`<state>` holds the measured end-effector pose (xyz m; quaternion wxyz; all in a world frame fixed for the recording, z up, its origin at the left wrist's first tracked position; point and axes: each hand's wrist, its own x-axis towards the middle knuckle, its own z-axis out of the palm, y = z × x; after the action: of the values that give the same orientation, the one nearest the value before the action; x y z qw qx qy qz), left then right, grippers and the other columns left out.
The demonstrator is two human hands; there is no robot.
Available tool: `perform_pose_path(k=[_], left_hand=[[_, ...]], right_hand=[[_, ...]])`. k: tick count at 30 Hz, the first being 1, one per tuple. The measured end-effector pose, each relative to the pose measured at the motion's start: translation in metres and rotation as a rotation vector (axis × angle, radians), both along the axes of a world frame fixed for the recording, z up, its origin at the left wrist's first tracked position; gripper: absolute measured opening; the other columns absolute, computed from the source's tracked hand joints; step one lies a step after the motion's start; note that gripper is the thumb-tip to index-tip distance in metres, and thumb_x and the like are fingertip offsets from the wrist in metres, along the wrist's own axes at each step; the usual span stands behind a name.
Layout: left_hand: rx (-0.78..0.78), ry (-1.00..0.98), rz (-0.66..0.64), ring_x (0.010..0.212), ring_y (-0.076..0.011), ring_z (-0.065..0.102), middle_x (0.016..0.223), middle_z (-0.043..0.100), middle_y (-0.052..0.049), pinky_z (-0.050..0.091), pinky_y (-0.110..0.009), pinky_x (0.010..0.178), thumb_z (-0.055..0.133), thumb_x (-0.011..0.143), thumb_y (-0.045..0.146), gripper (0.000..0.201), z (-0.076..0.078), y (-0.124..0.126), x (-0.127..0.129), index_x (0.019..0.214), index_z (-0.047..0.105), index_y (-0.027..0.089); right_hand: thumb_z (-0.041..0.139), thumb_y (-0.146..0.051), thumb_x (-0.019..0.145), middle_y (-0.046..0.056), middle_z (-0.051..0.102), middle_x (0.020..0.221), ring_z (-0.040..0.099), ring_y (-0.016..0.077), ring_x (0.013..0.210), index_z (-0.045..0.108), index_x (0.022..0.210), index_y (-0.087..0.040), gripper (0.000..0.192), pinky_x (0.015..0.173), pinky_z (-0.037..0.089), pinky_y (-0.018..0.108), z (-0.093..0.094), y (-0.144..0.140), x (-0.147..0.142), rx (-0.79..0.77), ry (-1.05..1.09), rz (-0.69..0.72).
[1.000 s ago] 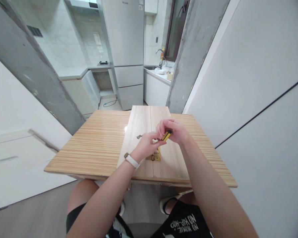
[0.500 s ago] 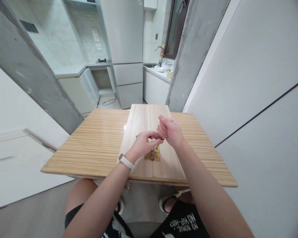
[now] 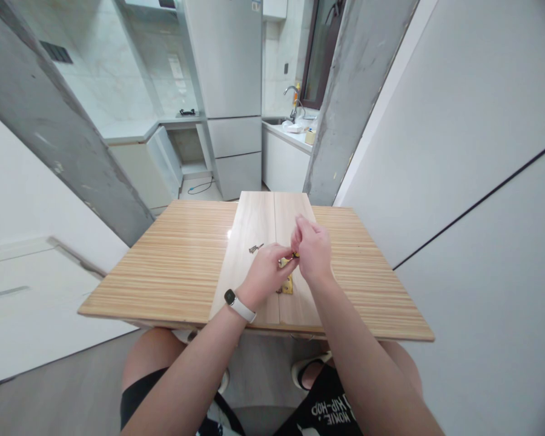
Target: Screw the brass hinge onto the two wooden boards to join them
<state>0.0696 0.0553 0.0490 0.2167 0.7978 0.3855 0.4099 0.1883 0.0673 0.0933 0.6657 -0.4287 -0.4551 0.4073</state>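
Observation:
A brass-coloured hinge (image 3: 288,285) lies over the seam between two pale boards (image 3: 257,218), partly covered by my left hand (image 3: 269,266). That hand's thumb and fingers pinch at a small yellow-and-black tool (image 3: 295,255), which looks like a screwdriver and is mostly hidden. Closed in a fist just above and to the right, my right hand (image 3: 313,247) wraps round its upper part. Several loose screws (image 3: 255,248) rest on the left board, beyond my left hand. The tool's tip cannot be made out.
The boards lie across a striped wooden table (image 3: 181,260), whose front edge is close to my knees. White panels (image 3: 481,181) flank the right side. Behind the table stand a fridge (image 3: 234,136) and a counter with a sink and tap (image 3: 292,100).
My left hand has shifted right and slightly down, covering more of the hinge and uncovering the loose screws. My right fist has turned at the wrist and dropped slightly.

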Motion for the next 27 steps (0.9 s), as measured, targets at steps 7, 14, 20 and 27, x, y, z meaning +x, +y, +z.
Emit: perform_pose_path(k=[7, 14, 20, 27], left_hand=[[-0.131, -0.051, -0.037, 0.080, -0.0201, 0.071, 0.088, 0.080, -0.004, 0.051, -0.031, 0.077, 0.072, 0.094, 0.031, 0.016, 0.004, 0.008, -0.007, 0.089, 0.080, 0.019], [-0.194, -0.049, -0.098, 0.077, -0.0198, 0.069, 0.086, 0.080, -0.005, 0.052, -0.030, 0.074, 0.069, 0.096, 0.037, 0.024, 0.002, 0.016, -0.013, 0.093, 0.083, 0.018], [-0.240, -0.082, -0.214, 0.082, -0.0196, 0.069, 0.093, 0.081, -0.005, 0.052, -0.029, 0.077, 0.066, 0.097, 0.034, 0.023, 0.002, 0.021, -0.016, 0.103, 0.084, 0.019], [-0.249, -0.044, -0.161, 0.080, -0.0180, 0.069, 0.092, 0.082, -0.003, 0.051, -0.028, 0.074, 0.064, 0.099, 0.031, 0.023, 0.007, 0.019, -0.015, 0.103, 0.082, 0.018]], right_hand=[[0.067, -0.062, 0.093, 0.004, 0.063, 0.054, 0.056, 0.0148, 0.050, 0.066, 0.057, -0.017, 0.057, 0.052, 0.043, 0.028, 0.020, 0.022, 0.032, -0.005, -0.117, 0.627], [0.070, -0.057, 0.092, 0.006, 0.067, 0.056, 0.060, 0.0164, 0.052, 0.067, 0.057, -0.017, 0.053, 0.056, 0.046, 0.029, 0.023, 0.034, 0.037, -0.030, -0.123, 0.971], [0.071, -0.053, 0.093, -0.005, 0.041, 0.039, 0.036, 0.0093, 0.038, 0.045, 0.047, -0.021, 0.062, 0.044, 0.029, 0.026, 0.018, 0.039, 0.038, -0.058, -0.066, 1.107], [0.074, -0.050, 0.091, -0.009, 0.027, 0.039, 0.021, 0.0060, 0.036, 0.032, 0.046, -0.023, 0.068, 0.041, 0.015, 0.026, 0.013, 0.034, 0.031, -0.087, 0.049, 0.872]])
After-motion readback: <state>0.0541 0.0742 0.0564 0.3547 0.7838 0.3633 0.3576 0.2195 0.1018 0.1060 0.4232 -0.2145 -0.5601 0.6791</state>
